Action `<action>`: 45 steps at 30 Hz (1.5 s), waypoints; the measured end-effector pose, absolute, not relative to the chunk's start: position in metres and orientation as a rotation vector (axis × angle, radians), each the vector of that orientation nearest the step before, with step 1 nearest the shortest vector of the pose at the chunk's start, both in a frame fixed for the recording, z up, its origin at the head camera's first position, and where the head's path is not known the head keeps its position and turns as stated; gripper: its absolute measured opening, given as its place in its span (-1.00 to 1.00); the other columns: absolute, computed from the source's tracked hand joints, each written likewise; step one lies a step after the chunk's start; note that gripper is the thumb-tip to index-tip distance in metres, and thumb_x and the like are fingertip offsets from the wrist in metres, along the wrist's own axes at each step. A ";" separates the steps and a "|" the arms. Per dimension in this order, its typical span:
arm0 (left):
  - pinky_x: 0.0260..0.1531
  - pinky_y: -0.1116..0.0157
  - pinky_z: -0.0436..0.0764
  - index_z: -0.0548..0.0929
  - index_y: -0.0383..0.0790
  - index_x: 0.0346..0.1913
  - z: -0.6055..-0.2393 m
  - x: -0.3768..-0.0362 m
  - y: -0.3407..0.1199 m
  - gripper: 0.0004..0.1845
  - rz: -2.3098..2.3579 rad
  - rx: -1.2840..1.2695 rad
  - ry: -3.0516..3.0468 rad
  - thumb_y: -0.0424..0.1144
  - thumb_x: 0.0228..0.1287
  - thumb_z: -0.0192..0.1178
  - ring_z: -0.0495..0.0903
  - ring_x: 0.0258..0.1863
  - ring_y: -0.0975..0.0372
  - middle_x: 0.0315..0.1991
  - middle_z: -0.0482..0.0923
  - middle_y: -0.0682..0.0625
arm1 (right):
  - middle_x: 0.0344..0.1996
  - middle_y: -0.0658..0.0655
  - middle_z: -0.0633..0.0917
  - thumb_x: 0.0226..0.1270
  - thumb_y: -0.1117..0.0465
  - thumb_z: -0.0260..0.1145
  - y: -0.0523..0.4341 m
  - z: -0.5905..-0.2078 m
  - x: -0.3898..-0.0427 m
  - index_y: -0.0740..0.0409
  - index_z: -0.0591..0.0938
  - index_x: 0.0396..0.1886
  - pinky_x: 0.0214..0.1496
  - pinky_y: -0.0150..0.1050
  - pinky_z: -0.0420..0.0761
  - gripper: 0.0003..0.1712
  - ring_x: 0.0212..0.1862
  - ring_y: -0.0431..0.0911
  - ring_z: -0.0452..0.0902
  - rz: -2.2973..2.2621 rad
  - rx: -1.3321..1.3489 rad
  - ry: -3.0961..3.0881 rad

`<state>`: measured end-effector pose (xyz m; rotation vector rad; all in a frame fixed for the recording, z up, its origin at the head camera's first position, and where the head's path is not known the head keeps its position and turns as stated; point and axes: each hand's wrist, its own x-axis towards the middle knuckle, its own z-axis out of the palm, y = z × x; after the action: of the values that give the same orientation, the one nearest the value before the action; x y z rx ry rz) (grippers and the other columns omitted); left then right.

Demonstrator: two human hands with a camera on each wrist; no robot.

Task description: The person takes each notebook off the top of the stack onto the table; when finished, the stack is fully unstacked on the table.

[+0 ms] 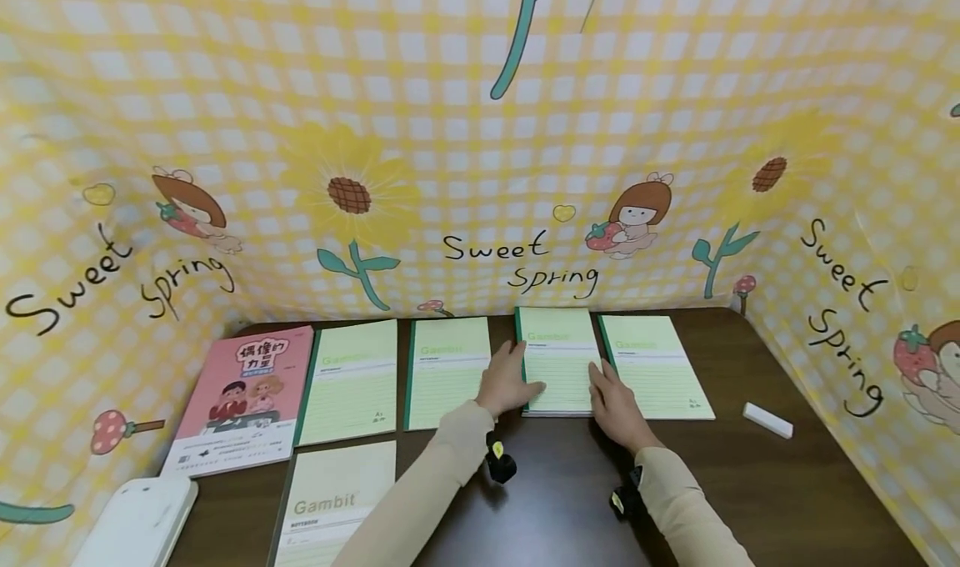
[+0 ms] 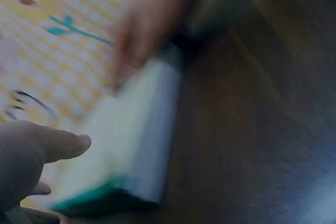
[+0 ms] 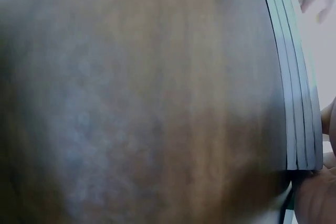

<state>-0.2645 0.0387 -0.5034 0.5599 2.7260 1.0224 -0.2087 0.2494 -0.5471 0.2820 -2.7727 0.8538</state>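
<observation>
Yellow checked cloth with sunflowers and "Sweet Spring" lettering walls in a dark wooden table, where two hands work at a stack of green notebooks.

Both hands rest on that stack, which lies at the back of the table, right of centre: the left hand lies on its left edge with fingers stretched out flat, and the right hand presses its near right corner with fingers nearly straight. Neither hand curls round anything. The right wrist view shows several notebooks piled edge on edge. Just right of the stack, touching it, lies another green notebook; to the left lie two more, then a pink book. A pale notebook lies nearer, a white eraser off to the right, and a white device at the near left corner.
</observation>
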 end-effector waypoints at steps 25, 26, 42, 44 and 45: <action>-0.67 0.33 0.36 0.23 -0.22 0.33 -0.496 -0.277 0.059 -0.33 1.575 0.405 2.397 -0.52 0.11 0.10 0.41 -0.69 0.18 0.13 0.36 -0.32 | 0.25 0.47 0.21 0.36 0.34 0.00 0.254 -0.545 -0.212 0.41 0.25 0.27 0.09 0.11 0.34 -0.50 0.25 0.27 0.14 0.874 0.246 -2.790; -0.74 0.36 0.29 0.22 -0.19 0.33 -0.497 -0.279 0.058 -0.31 1.588 0.367 2.362 -0.53 0.09 0.11 0.23 -0.82 0.23 0.09 0.40 -0.32 | 0.25 0.46 0.21 0.36 0.34 0.00 0.254 -0.546 -0.212 0.41 0.25 0.27 0.09 0.11 0.33 -0.50 0.26 0.26 0.14 0.879 0.246 -2.788; -0.77 0.31 0.27 0.30 0.10 0.29 -0.494 -0.230 -0.028 -0.25 1.860 0.089 2.080 -0.55 0.04 0.14 0.13 -0.78 0.27 0.37 0.04 -0.07 | 0.27 0.46 0.16 0.37 0.30 0.01 0.253 -0.545 -0.208 0.39 0.27 0.26 0.11 0.14 0.29 -0.51 0.24 0.29 0.16 0.890 0.281 -2.819; -0.74 0.31 0.34 0.30 0.08 0.30 -0.492 -0.208 -0.048 -0.25 1.891 0.061 2.027 -0.54 0.03 0.15 0.21 -0.77 0.31 0.37 0.03 -0.11 | 0.27 0.48 0.16 0.37 0.30 0.01 0.255 -0.544 -0.209 0.40 0.27 0.26 0.10 0.15 0.30 -0.50 0.23 0.31 0.17 0.875 0.303 -2.815; -0.73 0.32 0.37 0.30 0.07 0.30 -0.492 -0.197 -0.057 -0.24 1.904 0.044 1.997 -0.55 0.02 0.16 0.21 -0.82 0.29 0.36 0.05 -0.15 | 0.26 0.48 0.16 0.37 0.30 0.01 0.256 -0.543 -0.209 0.41 0.28 0.25 0.09 0.16 0.30 -0.50 0.22 0.31 0.17 0.872 0.312 -2.811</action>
<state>-0.1968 -0.0568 -0.4918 0.0436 1.9969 1.9041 -0.2089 0.2558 -0.5431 0.3119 -2.8111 0.8718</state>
